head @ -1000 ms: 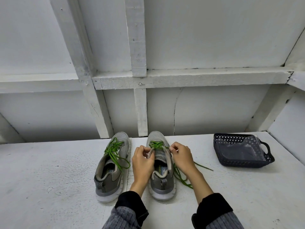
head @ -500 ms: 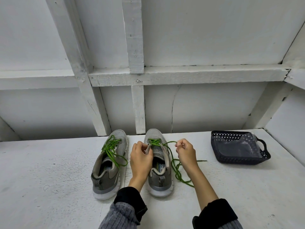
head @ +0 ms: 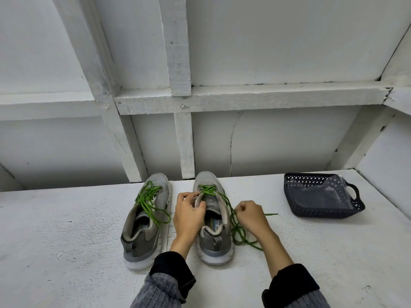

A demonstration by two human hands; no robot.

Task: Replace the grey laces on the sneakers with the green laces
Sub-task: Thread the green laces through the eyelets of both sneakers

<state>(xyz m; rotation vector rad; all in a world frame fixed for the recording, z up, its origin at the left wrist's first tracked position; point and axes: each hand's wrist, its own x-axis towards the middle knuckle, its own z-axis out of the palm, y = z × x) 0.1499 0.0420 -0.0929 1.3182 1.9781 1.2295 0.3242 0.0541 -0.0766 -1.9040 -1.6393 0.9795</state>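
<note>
Two sneakers stand at the worktop's back edge. The left hand [head: 189, 213] grips the right sneaker [head: 213, 218] at its tongue; the right hand [head: 251, 215] pinches its green lace [head: 231, 210], drawing rightward (nearer hand).

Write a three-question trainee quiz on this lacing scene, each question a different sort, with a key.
1. True or false: the left sneaker carries grey laces.
2. Which sneaker does the left hand grip? A) the right sneaker B) the left one C) neither
3. Fill in: the right hand pinches the green ___ beside the shoe.

Key:
1. False; its laces are green.
2. A; it grips the edge of the shoe's opening.
3. lace; the slack lies on the white table, left of the dark basket.
</note>
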